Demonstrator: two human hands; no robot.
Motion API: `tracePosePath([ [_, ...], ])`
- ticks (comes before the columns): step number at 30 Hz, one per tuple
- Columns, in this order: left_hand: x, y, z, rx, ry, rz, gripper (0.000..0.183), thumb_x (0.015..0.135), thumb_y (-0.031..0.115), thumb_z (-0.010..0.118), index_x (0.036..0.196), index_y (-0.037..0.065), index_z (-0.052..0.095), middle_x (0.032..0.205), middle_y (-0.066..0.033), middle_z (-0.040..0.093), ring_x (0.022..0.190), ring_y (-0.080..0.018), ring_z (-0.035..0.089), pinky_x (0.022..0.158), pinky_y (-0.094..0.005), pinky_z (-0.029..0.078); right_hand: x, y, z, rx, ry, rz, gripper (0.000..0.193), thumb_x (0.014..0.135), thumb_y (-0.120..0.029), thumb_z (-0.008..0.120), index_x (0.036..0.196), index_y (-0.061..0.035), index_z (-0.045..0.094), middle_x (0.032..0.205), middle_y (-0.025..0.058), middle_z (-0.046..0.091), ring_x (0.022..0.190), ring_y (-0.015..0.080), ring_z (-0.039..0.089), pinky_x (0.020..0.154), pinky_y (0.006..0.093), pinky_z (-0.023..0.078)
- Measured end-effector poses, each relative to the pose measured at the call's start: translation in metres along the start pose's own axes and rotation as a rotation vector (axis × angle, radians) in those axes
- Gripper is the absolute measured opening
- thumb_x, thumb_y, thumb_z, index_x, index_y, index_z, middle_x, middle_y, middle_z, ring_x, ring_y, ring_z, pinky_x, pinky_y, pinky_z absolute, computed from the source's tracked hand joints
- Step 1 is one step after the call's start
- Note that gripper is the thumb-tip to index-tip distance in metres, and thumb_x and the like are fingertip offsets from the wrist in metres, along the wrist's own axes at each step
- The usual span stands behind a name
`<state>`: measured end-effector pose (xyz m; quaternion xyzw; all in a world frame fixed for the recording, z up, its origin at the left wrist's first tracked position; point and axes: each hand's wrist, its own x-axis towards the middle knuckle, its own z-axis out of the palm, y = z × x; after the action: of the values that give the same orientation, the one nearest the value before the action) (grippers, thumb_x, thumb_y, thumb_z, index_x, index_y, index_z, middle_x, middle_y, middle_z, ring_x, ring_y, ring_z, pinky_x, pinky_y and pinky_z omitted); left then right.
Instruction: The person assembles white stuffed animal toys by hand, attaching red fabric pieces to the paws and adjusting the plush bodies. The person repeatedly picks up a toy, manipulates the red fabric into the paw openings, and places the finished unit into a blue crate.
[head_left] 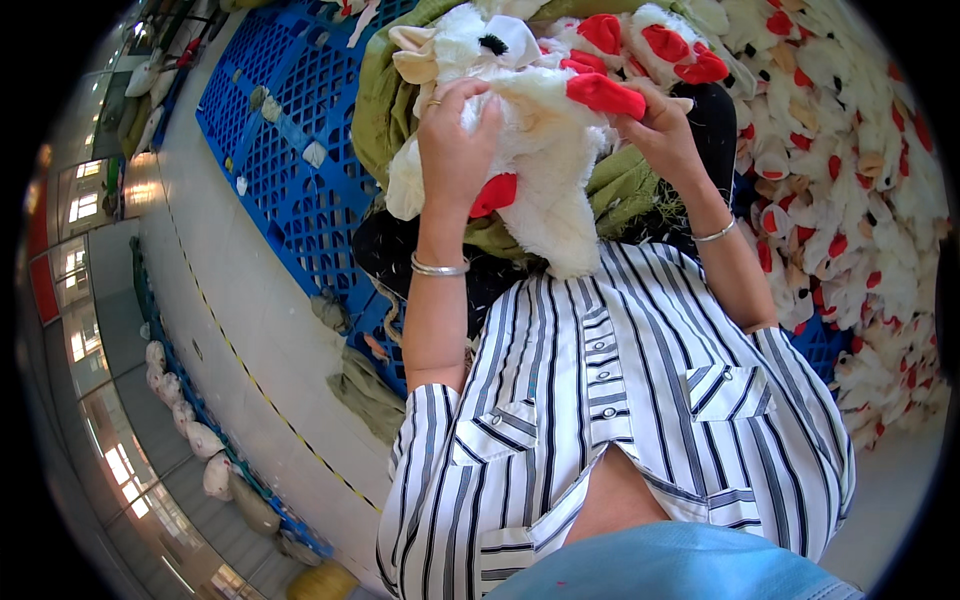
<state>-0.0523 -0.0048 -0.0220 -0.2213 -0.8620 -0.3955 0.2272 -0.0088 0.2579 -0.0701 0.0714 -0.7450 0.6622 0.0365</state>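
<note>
Here's the limp, cream-white fluffy plush skin point(555, 175), right in front of me, spread over the olive-green woven cloth point(372, 120) on my lap, its lower end spilling past the cloth's near edge toward my shirt. Its long axis runs from the pale beige fabric ear point(413, 60), far and to the left, down to that loose end near me. And the key spot: the bright red soft fabric flap point(607, 96) lies crosswise at the plush's far right, its tip pointing straight at my right hand point(655, 130), clearly the nearer one.

My right thumb and fingers are clamped on that tip, the wrist bent inward, forearm slanting in from the right. Over on the other side, my left hand point(458, 140) sits upright on the plush, knuckles curled, thumb apart from the fingers; the tips sink into the pile, so I cannot tell how tightly they grip.

Beyond, the blue lattice plastic pallet point(270, 180) stretches off left; a heap of white-and-red plush pieces point(830, 170) crowds the right.
</note>
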Motion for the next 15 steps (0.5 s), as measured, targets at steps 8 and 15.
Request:
tracePosePath([
  [8, -0.014, 0.053, 0.007, -0.484, -0.138, -0.119, 0.022, 0.087, 0.000, 0.069, 0.108, 0.004, 0.064, 0.102, -0.0030, 0.063, 0.084, -0.0082, 0.061, 0.072, -0.0208, 0.050, -0.011, -0.061, 0.032, 0.129, -0.014, -0.243, 0.027, 0.090, -0.005, 0.068, 0.116, -0.0009, 0.061, 0.090, -0.0020, 0.062, 0.078, 0.0040, 0.056, 0.070, 0.0188, 0.046],
  [15, -0.023, 0.048, -0.008, -0.795, -0.066, -0.437, 0.016, 0.092, 0.002, 0.065, 0.108, 0.002, 0.063, 0.087, -0.0001, 0.064, 0.068, -0.0050, 0.056, 0.061, -0.0192, 0.046, -0.024, -0.070, 0.020, -0.097, 0.040, -0.418, 0.011, 0.088, 0.001, 0.066, 0.099, 0.0001, 0.066, 0.081, 0.0017, 0.062, 0.074, 0.0075, 0.057, 0.067, 0.0194, 0.047],
])
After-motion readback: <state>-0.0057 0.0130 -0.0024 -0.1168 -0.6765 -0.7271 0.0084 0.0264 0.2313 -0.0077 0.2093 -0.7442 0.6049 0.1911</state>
